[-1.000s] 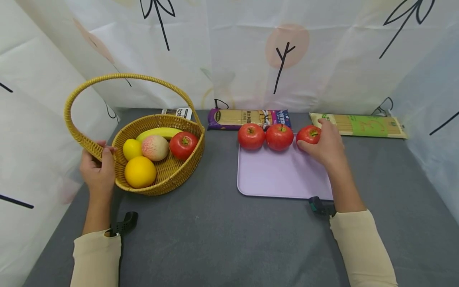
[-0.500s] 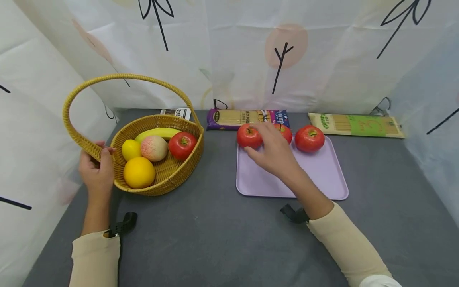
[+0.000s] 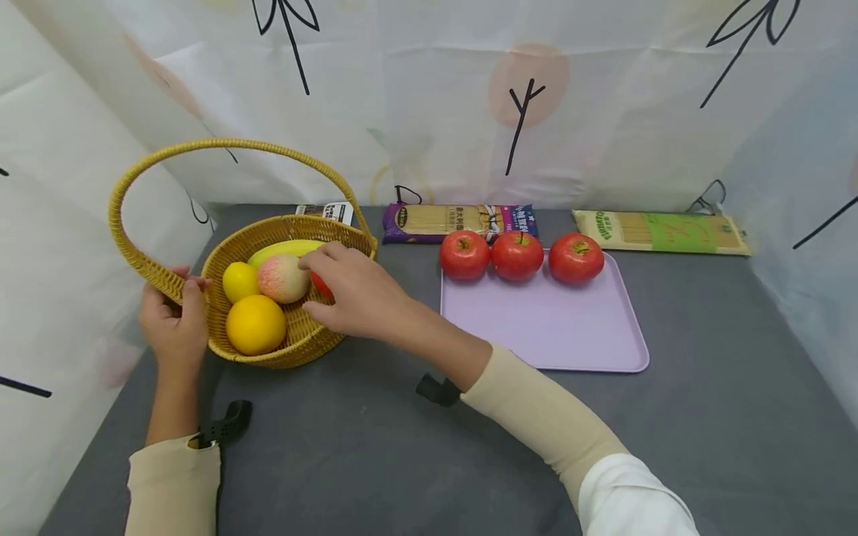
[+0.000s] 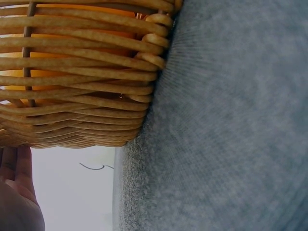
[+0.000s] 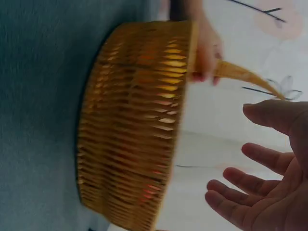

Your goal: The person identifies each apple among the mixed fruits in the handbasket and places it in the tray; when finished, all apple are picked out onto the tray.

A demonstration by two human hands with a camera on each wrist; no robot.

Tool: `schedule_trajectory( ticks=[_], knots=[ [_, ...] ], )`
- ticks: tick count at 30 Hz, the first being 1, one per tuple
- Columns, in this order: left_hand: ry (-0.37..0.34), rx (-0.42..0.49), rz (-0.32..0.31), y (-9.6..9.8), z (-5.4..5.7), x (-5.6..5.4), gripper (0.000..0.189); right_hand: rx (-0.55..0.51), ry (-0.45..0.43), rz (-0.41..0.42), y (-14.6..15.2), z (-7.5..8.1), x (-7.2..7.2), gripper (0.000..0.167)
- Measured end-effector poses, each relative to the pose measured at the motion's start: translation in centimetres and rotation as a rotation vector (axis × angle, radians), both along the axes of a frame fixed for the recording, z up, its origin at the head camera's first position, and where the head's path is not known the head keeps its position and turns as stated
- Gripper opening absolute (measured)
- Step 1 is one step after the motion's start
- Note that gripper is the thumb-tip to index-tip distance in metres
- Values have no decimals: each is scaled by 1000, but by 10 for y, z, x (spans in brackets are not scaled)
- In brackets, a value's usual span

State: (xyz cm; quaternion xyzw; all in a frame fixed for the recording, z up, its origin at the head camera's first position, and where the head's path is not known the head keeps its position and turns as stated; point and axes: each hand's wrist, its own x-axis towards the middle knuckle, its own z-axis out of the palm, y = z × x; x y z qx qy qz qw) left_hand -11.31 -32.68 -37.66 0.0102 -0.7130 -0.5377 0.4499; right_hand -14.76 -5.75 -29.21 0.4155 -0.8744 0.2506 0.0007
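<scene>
At the left side of the wicker basket (image 3: 315, 344), my left hand (image 3: 176, 320) grips the base of its handle (image 3: 124, 223). Inside lie a banana (image 3: 288, 249), a lemon (image 3: 240, 281), a peach (image 3: 283, 279), an orange (image 3: 256, 325) and a red apple (image 3: 322, 286), which is partly covered. Over the basket's right side hovers my right hand (image 3: 358, 294), holding nothing. In the right wrist view, the right hand's fingers (image 5: 262, 156) are spread apart from the woven wall.
A lilac tray (image 3: 536, 327) lies to the right, with three red apples (image 3: 516, 256) in a row along its back edge. Behind stand a purple noodle packet (image 3: 459, 222) and a green noodle packet (image 3: 663, 232). A white curtain (image 3: 436, 97) closes off the back.
My right hand has let go of the rightmost apple on the tray and swept left across the other apples to the basket. The left hand keeps its grip on the basket handle.
</scene>
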Motion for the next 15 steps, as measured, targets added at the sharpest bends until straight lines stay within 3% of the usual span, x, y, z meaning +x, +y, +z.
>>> schedule_trajectory(
  ticks=[5,10,12,15],
  knots=[
    [10,14,-14,-2,-1,-1,22,289,82,-20,-38,-20,-33,51],
    [4,5,-14,-1,0,0,23,493,-65,-106,-57,-37,-57,62],
    [-1,-1,-11,0,1,0,23,524,-114,-135,-62,-39,-63,67],
    [-4,9,-9,1,2,-1,23,539,-122,-143,-67,-42,-68,78]
  ],
)
